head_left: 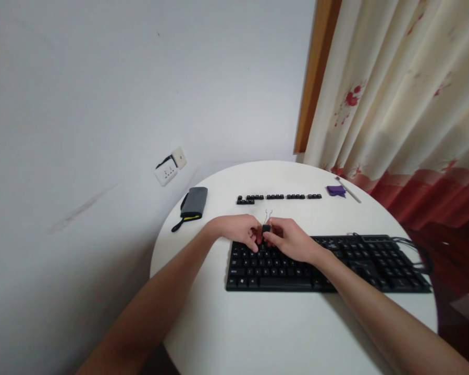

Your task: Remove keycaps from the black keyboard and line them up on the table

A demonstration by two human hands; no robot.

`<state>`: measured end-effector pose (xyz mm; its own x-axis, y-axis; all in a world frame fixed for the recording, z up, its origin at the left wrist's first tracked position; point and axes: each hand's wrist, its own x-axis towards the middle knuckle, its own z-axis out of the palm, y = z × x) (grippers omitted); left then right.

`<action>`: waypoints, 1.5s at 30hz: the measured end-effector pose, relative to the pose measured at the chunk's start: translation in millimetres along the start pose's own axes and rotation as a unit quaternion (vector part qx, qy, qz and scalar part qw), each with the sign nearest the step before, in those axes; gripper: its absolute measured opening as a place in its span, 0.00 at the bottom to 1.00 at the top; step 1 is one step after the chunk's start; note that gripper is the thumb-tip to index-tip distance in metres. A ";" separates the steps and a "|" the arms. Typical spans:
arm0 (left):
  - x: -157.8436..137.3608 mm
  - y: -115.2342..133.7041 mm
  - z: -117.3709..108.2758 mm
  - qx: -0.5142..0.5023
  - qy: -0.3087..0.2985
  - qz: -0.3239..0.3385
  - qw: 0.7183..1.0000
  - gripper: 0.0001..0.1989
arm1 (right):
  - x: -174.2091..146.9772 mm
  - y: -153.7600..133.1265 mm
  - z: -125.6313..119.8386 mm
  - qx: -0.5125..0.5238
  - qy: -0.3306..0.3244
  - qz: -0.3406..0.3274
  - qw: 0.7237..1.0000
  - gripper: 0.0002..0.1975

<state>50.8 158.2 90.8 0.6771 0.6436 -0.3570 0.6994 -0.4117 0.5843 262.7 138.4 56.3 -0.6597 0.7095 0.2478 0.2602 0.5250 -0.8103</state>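
A black keyboard (285, 282) lies on the white round table, with both hands over its upper left part. My right hand (291, 237) is closed, thumb and fingers pinching a wire keycap puller (266, 228). Two thin wire prongs rise from it, pointing away from me. Whether its small black block is the handle or a keycap, I cannot tell. My left hand (240, 229) is curled right beside the puller, fingers bent over the top left keys. What its fingertips hold, if anything, is hidden. Behind the hands, removed black keycaps (275, 197) stand in a row of small groups.
A folded grey cloth (195, 200) with a black loop lies at the table's left edge. At the back right are a purple cloth (336, 191) and a thin brush (347, 189). The keyboard's black cable (418, 255) coils at the right edge. A wall socket (166, 172) is at left.
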 end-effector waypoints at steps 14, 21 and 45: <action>7.3 3.2 8.2 0.001 0.036 0.028 0.999 0.14 | 1.2 -3.7 2.5 -0.053 0.031 0.005 0.998 0.06; 8.6 5.2 9.8 0.011 0.040 0.020 0.999 0.13 | 3.9 4.7 10.9 0.000 0.059 0.035 0.998 0.07; 28.8 7.1 22.5 0.132 0.361 0.179 0.906 0.09 | 12.3 19.6 -7.9 0.053 0.257 0.113 0.958 0.10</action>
<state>80.5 159.2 68.2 0.6114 0.6534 0.4464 0.5600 -0.7558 0.3393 265.3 161.2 47.7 -0.1539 0.9516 0.2659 0.2640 0.2990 -0.9170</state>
